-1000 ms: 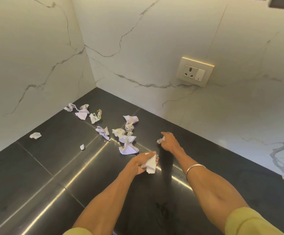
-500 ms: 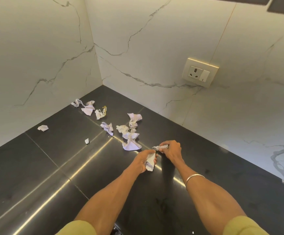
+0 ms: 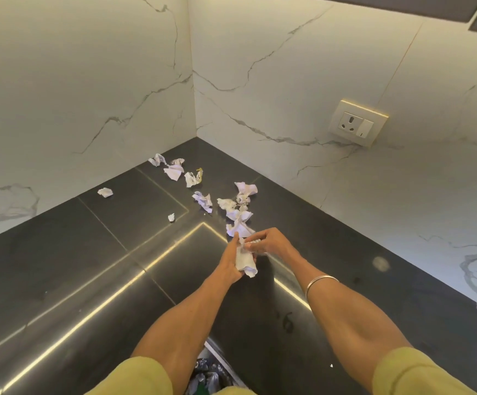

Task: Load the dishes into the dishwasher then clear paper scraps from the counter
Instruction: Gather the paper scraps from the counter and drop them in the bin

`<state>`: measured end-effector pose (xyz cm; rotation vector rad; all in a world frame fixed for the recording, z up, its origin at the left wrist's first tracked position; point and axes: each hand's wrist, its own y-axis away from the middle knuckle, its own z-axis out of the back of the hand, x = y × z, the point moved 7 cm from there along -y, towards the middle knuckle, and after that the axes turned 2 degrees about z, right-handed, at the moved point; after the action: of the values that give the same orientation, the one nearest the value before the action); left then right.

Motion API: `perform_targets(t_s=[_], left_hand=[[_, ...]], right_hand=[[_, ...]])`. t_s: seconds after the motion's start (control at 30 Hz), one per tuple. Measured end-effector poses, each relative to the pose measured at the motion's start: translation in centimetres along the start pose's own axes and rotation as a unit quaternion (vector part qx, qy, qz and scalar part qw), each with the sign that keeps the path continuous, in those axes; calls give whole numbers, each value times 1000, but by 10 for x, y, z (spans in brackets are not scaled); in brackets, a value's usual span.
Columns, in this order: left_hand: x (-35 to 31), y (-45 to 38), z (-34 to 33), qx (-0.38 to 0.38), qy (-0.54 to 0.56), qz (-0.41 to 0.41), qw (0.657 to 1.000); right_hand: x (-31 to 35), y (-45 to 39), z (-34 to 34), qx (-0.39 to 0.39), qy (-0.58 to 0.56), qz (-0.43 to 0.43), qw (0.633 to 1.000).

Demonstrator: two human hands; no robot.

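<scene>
It was a home kitchen: a dark polished tabletop (image 3: 95,252) met marble-veined wall tiles (image 3: 274,67) at its far corner, beside a wall socket (image 3: 358,122).

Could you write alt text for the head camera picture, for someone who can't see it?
Two bare hands meet over a glossy black stone counter: the left hand clutches a wad of crumpled white paper while the right hand presses another scrap into it. More crumpled white paper scraps lie scattered toward the white marble corner.
</scene>
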<state>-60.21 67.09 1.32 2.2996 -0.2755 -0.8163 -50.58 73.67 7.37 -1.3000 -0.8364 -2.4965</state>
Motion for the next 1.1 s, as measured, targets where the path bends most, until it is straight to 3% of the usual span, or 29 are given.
perform_targets(t_s=[0.13, 0.23, 0.33, 0.5, 0.8, 0.97, 1.1], left_hand=[[-14, 9, 23, 0, -14, 2, 1000], [-25, 10, 51, -59, -36, 2, 998], [-39, 8, 80, -108, -50, 0, 993], [-70, 10, 103, -137, -133, -10, 981], [-102, -13, 96, -173, -158, -72, 970], [-95, -22, 83, -162, -166, -66, 971], [-95, -30, 67, -160, -175, -66, 969]], right_hand=[[33, -2, -36, 32, 110, 39, 993], [53, -6, -68, 46, 164, 65, 983], [68, -11, -88, 38, 172, 72, 982], [78, -28, -110, 88, 171, 59, 979], [70, -41, -81, -14, 128, 62, 990], [38, -38, -29, -207, 209, 38, 955], [23, -47, -27, -169, 202, 22, 965]])
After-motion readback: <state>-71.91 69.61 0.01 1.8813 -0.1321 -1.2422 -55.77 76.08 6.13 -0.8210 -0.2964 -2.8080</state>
